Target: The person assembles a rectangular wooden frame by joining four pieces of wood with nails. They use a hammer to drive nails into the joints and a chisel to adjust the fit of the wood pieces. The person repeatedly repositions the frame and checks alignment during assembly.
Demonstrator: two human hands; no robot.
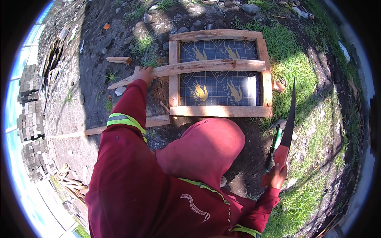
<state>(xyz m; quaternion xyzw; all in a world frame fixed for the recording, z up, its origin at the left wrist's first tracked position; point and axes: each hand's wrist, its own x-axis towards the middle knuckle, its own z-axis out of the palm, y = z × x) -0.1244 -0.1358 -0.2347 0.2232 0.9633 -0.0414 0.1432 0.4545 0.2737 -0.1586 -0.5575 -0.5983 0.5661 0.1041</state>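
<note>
A long rough wooden plank [210,68] lies across a rectangular wooden frame [220,111]. It sticks out past the frame's left side. My left hand [145,74] grips the plank's overhanging part, just left of the frame. Inside the frame shows a dark panel [218,88] with gold figures and a grid printed on it. Over to the right, my right hand [276,176] holds a handsaw [289,123] by its red handle. The blade points up and away from me, apart from the plank and frame.
A green-and-black-handled tool [278,137] lies beside the saw. Left of the frame are another long plank [156,121] and a short wood offcut [119,60]. Stones [250,9] dot the far ground, grass [293,55] grows at right, and stacked grey blocks [31,119] stand far left.
</note>
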